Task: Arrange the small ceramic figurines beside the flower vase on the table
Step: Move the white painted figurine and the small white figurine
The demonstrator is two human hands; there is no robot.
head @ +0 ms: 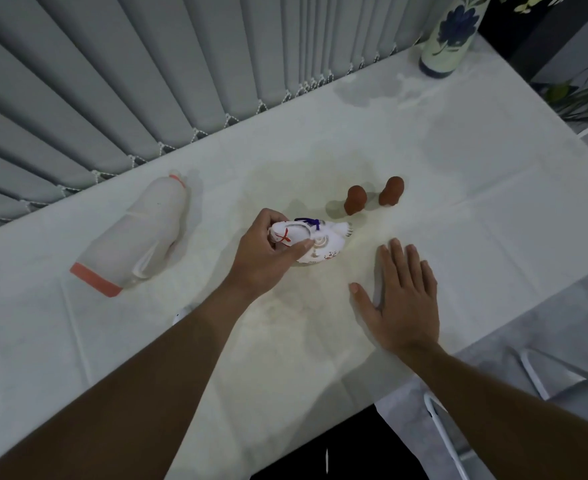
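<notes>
My left hand point(268, 251) grips a white ceramic figurine point(320, 242) with red and blue markings, which rests on the table point(285, 341) near its middle. Two small brown figurines stand just beyond it, one point(354, 199) on the left and another point(392, 190) on the right. My right hand point(403, 299) lies flat on the tablecloth with its fingers spread, holding nothing. The flower vase point(450, 36), cream with a blue flower pattern, stands at the far right corner of the table, well away from the figurines.
A large white plastic bottle point(136, 237) with an orange base lies on its side at the left. Grey vertical blinds point(147, 81) run along the table's far edge. A white chair frame point(448, 441) and green plant leaves point(583, 102) are at the right.
</notes>
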